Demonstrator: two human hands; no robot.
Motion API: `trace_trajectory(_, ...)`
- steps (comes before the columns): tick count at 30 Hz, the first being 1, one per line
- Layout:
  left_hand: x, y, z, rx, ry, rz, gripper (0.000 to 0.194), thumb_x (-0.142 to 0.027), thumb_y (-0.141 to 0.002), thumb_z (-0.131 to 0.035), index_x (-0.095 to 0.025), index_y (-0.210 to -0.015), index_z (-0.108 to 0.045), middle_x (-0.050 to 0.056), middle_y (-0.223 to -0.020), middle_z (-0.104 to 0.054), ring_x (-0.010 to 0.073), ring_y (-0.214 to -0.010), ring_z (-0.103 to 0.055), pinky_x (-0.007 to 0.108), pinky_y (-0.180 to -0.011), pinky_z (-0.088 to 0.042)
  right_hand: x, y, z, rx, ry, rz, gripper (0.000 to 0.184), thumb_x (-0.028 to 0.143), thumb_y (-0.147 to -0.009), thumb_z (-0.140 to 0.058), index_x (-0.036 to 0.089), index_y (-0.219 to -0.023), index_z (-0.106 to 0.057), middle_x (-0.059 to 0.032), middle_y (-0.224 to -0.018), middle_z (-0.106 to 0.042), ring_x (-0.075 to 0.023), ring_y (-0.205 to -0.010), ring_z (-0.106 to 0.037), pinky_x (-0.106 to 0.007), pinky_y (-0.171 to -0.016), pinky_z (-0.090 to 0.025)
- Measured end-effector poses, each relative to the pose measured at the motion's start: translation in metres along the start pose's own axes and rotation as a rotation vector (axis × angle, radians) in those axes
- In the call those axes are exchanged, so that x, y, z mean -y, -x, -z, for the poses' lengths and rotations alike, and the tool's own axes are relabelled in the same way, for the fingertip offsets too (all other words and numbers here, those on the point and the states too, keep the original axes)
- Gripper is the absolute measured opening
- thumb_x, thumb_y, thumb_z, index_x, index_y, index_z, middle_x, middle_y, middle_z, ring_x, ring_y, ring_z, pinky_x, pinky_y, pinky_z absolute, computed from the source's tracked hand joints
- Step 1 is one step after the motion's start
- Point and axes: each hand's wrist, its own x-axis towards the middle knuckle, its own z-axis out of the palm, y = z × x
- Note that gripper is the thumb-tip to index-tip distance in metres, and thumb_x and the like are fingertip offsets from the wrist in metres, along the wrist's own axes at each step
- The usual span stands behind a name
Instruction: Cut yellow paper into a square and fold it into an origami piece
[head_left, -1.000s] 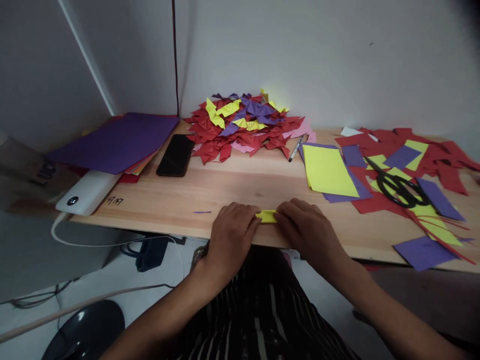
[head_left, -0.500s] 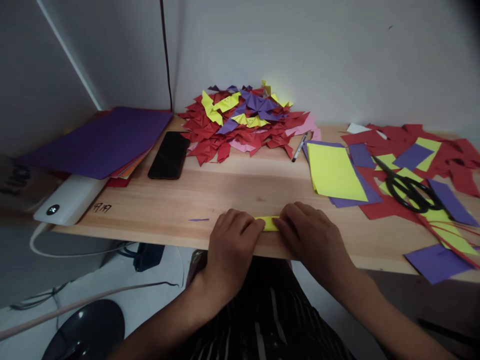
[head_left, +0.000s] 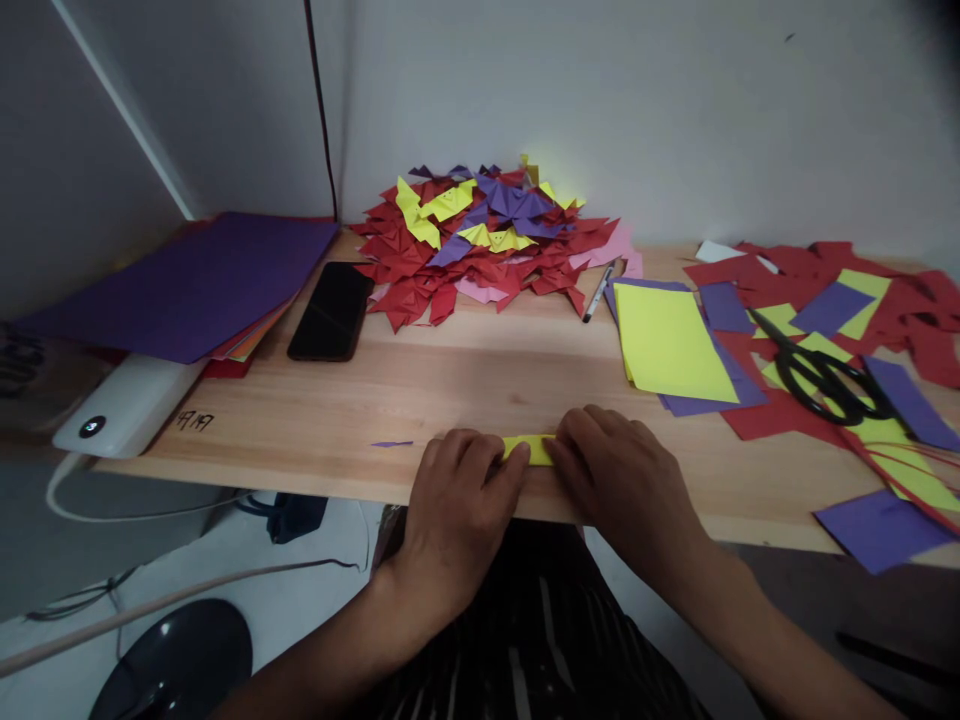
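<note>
A narrow folded strip of yellow paper (head_left: pixel 531 451) lies near the front edge of the wooden desk, between my two hands. My left hand (head_left: pixel 463 500) is closed on its left end, the thumb pressed on the paper. At the other end, the curled fingers of my right hand (head_left: pixel 621 470) grip the strip and hide that part of it. A thin purple paper sliver (head_left: pixel 391 443) lies on the desk just left of my left hand.
Folded paper bats (head_left: pixel 480 240) are heaped against the wall. A pen (head_left: pixel 598 292) lies beside stacked yellow sheets (head_left: pixel 675 340). Black scissors (head_left: pixel 821 380) rest on paper scraps at right. A phone (head_left: pixel 330 312), purple sheets (head_left: pixel 217 280) and a white power bank (head_left: pixel 124 405) are at left.
My left hand has slid slightly left along the yellow strip, so more of the paper shows between the hands. My right hand stays almost in place. The view has shifted a little.
</note>
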Motion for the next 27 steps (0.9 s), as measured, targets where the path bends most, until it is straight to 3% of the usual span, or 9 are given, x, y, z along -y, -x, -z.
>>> trace_trajectory(9, -0.001, -0.0002, 0.0011, -0.002, -0.026, -0.005, 0.02, -0.017, -0.087, -0.06, -0.021, -0.105, -0.068, 0.005, -0.089, -0.065, 0.0208, -0.083, -0.05, 0.035, -0.069, -0.04, 0.0007, -0.0016, 0.0015, 0.018, 0.053, 0.026, 0.018, 0.022, -0.093, -0.046, 0.021, -0.075, -0.048, -0.0034, -0.07, -0.057, -0.0199, -0.066, -0.052, -0.032, -0.064, -0.033)
trace_trajectory(16, -0.001, 0.0051, 0.0002, 0.043, -0.045, -0.028, 0.024, -0.019, -0.088, -0.059, -0.018, -0.111, -0.066, 0.006, -0.116, -0.068, 0.0241, -0.093, -0.052, 0.039, -0.074, -0.043, 0.0022, -0.0023, 0.0003, 0.031, 0.075, 0.016, 0.017, 0.02, -0.092, -0.047, 0.021, -0.075, -0.048, -0.0039, -0.071, -0.058, -0.021, -0.068, -0.054, -0.033, -0.065, -0.033)
trace_trajectory(20, 0.0019, 0.009, -0.0023, 0.066, -0.071, -0.1, 0.035, -0.018, -0.089, -0.059, -0.019, -0.124, -0.06, 0.006, -0.13, -0.062, 0.0269, -0.107, -0.053, 0.043, -0.084, -0.043, 0.004, -0.0016, -0.0002, 0.037, 0.093, 0.0, 0.015, 0.02, -0.092, -0.048, 0.02, -0.076, -0.049, -0.0047, -0.072, -0.058, -0.0213, -0.069, -0.054, -0.032, -0.065, -0.032)
trace_trajectory(27, 0.0015, 0.0061, 0.0036, 0.172, -0.087, -0.157, 0.039, -0.031, -0.092, -0.053, -0.02, -0.129, -0.057, 0.005, -0.134, -0.06, 0.0297, -0.13, -0.045, 0.05, -0.106, -0.035, 0.008, -0.0024, 0.0018, 0.084, 0.098, -0.04, 0.013, 0.02, -0.091, -0.051, 0.02, -0.078, -0.052, -0.0044, -0.074, -0.06, -0.0225, -0.072, -0.056, -0.033, -0.065, -0.034)
